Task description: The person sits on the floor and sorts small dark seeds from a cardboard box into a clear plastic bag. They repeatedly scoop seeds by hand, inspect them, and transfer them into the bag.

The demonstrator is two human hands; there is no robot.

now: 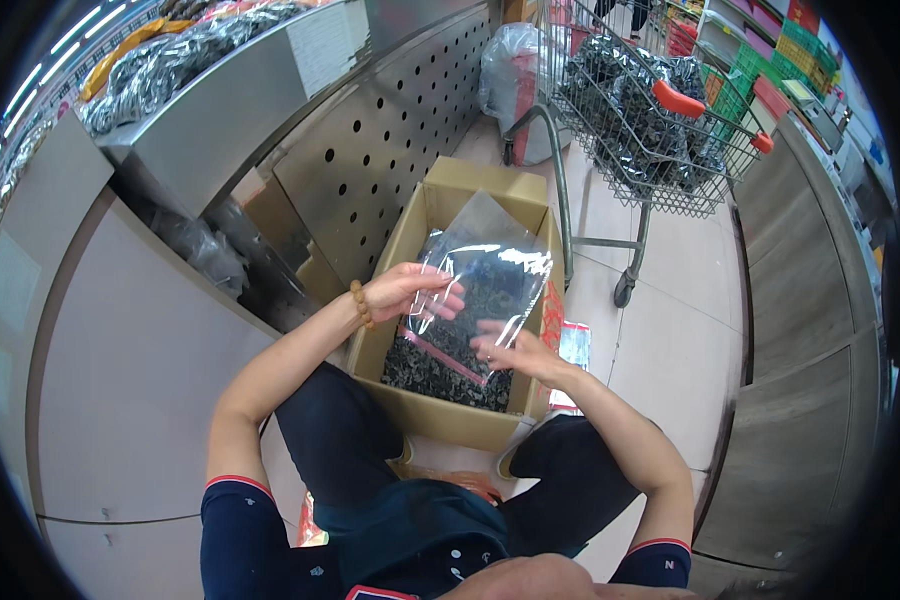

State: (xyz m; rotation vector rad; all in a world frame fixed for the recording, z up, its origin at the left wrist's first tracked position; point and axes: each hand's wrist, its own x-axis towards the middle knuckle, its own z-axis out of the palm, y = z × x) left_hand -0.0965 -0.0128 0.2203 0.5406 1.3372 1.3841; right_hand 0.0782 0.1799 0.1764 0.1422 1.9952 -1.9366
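Observation:
My left hand (412,294), with a beaded bracelet at the wrist, pinches the left edge of a clear plastic bag (495,259). A pinkish-red strip runs along the bag's lower end, and light glares off its film. My right hand (523,354) is at the lower right edge of the bag, its blurred fingers spread; whether they grip the film I cannot tell. Beneath both hands, between my knees, an open cardboard box (450,420) holds loose dark dried pieces (435,375), perhaps dried black fungus. The bag covers part of them.
Beyond the box to the right, a wire shopping cart (645,191) carries shiny bags of dark dried goods (630,112). A perforated metal panel (390,127) stands along the left. Cabinets (802,315) flank the right, and a flat packet (574,349) lies beside the box.

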